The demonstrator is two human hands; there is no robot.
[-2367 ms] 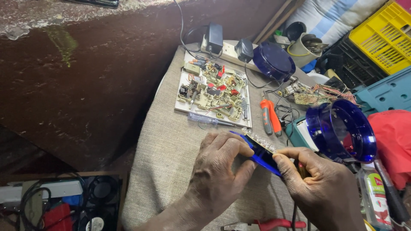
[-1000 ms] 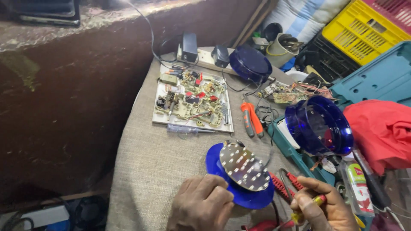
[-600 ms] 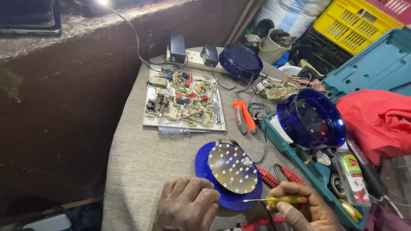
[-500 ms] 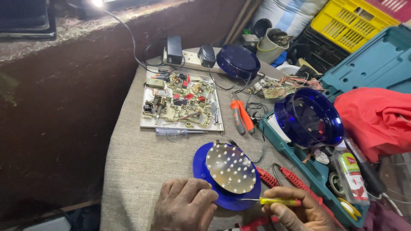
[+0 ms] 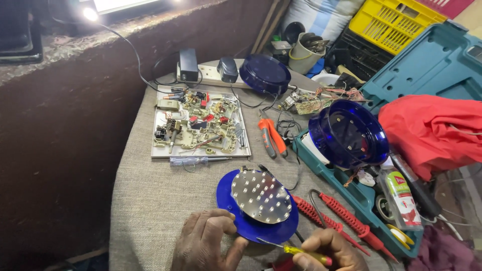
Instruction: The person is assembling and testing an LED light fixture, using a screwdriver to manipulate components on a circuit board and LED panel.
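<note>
A round blue lamp base lies on the cloth-covered table, and on it sits a shiny round reflector plate dotted with small lights. My left hand rests at the near left edge of the blue base, thumb touching its rim. My right hand holds a small yellow-handled screwdriver whose thin tip points left at the near rim of the base. Both hands are cut off by the bottom of the view.
Two red test probes lie right of the base. A circuit board tray, orange pliers, a power strip, blue domes, a teal tool case and a red cloth surround the area.
The lamp base went from held up edge-on between both hands to lying flat on the table. My right hand picked up the yellow screwdriver and brought its tip to the base's near rim.
</note>
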